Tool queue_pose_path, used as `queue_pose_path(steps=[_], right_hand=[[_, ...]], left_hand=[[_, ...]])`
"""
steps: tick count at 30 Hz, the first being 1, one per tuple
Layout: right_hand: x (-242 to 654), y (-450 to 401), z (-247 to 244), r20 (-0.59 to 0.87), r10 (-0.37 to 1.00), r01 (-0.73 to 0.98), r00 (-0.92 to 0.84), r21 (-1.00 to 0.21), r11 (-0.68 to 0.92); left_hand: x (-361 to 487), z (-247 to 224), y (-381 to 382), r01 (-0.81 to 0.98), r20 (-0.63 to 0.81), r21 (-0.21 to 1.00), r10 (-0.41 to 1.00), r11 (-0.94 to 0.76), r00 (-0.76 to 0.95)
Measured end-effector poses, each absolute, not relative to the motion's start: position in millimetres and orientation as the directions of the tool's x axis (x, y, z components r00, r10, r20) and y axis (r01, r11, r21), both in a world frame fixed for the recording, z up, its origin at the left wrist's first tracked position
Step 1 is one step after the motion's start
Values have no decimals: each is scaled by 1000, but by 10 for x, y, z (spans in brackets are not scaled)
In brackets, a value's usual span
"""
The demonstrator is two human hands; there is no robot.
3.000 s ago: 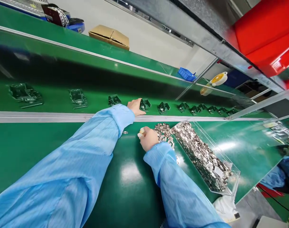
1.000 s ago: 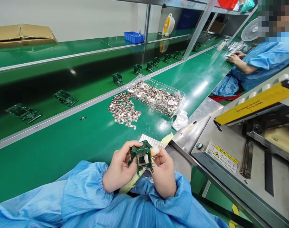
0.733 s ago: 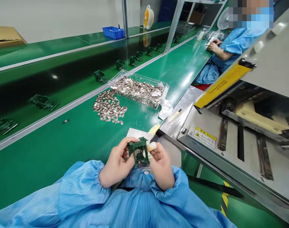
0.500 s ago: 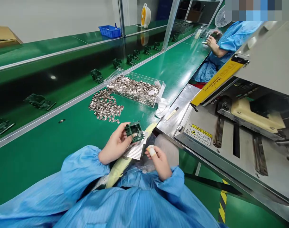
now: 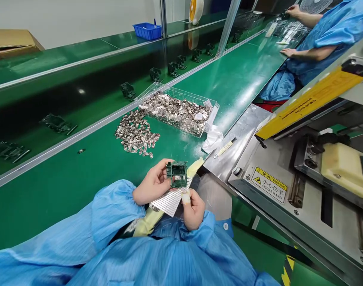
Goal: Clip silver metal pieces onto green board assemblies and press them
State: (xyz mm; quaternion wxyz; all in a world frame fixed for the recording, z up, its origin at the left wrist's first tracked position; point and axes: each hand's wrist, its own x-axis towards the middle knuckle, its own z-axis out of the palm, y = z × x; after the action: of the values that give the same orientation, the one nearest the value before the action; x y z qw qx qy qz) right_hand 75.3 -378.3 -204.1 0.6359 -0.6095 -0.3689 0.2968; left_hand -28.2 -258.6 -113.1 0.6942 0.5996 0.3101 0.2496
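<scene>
My left hand (image 5: 153,183) is closed on a small dark green open plastic housing (image 5: 183,183), its thumb on the near left side. A pale piece shows inside the housing. Under it slants a white sheet with dark stripes (image 5: 166,202), against the underside of my left hand, above a strip of yellow material (image 5: 148,224). My right hand (image 5: 193,210) is closed just below the housing, beside the sheet's right end, with white tape on one digit. Its fingertips are pressed together; whatever they pinch, if anything, is hidden.
Beyond my hands, a pile of small metal parts (image 5: 136,133) lies beside a clear tray (image 5: 211,115) of such parts. A white cloth (image 5: 213,139) and a tweezer-like tool (image 5: 225,148) lie near the machine (image 5: 247,180) on the right. A co-worker's sleeve (image 5: 342,28) is far right.
My right hand has moved left and up to the housing's lower edge. The housing is turned more toward me. The view has shifted; the co-worker's hands have moved apart.
</scene>
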Motion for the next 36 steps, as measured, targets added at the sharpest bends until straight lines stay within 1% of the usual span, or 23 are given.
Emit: queue_pose_path(steps=[2, 6, 9, 12, 15, 19, 23, 26, 28, 31, 34, 36], right_hand=[[748, -3794, -2079, 146, 818, 123, 557, -988, 94], [763, -3785, -2109, 218, 813, 212, 540, -970, 119], [800, -3793, -2111, 247, 832, 255, 497, -958, 132], [874, -3830, -2094, 242, 874, 277, 421, -952, 130], [973, -3898, -2052, 195, 921, 299, 338, -950, 92], [1090, -4001, -1924, 62, 965, 348, 253, -937, -31], [1173, -4054, -1631, -44, 986, 442, 159, -890, -111], [1217, -4048, -1333, -86, 992, 549, 92, -827, -123], [1234, -4024, -1155, -45, 995, 586, 85, -806, -87], [1246, -3963, -967, 64, 992, 610, 105, -792, -13], [1252, -3897, -875, 156, 983, 645, 101, -763, 54], [1262, -3867, -852, 189, 977, 650, 95, -755, 83]], left_hand=[[-276, -1122, -2588, 70, -126, 992, 749, 106, 650], [-281, -1136, -2598, 154, -68, 988, 791, -33, 608], [-279, -1149, -2604, 191, -73, 980, 795, -55, 602], [-267, -1154, -2602, 180, -78, 983, 800, -38, 595], [-254, -1150, -2598, 140, -104, 990, 793, 24, 600], [-255, -1152, -2598, 43, -98, 995, 771, 92, 629], [-273, -1191, -2602, -48, -122, 979, 761, 197, 637], [-282, -1227, -2601, -113, -107, 966, 759, 232, 642], [-285, -1246, -2602, -148, -82, 962, 758, 231, 647], [-292, -1266, -2605, -183, -41, 962, 766, 205, 642], [-303, -1276, -2613, -168, -31, 970, 770, 178, 638], [-310, -1276, -2619, -143, -43, 975, 770, 172, 637]])
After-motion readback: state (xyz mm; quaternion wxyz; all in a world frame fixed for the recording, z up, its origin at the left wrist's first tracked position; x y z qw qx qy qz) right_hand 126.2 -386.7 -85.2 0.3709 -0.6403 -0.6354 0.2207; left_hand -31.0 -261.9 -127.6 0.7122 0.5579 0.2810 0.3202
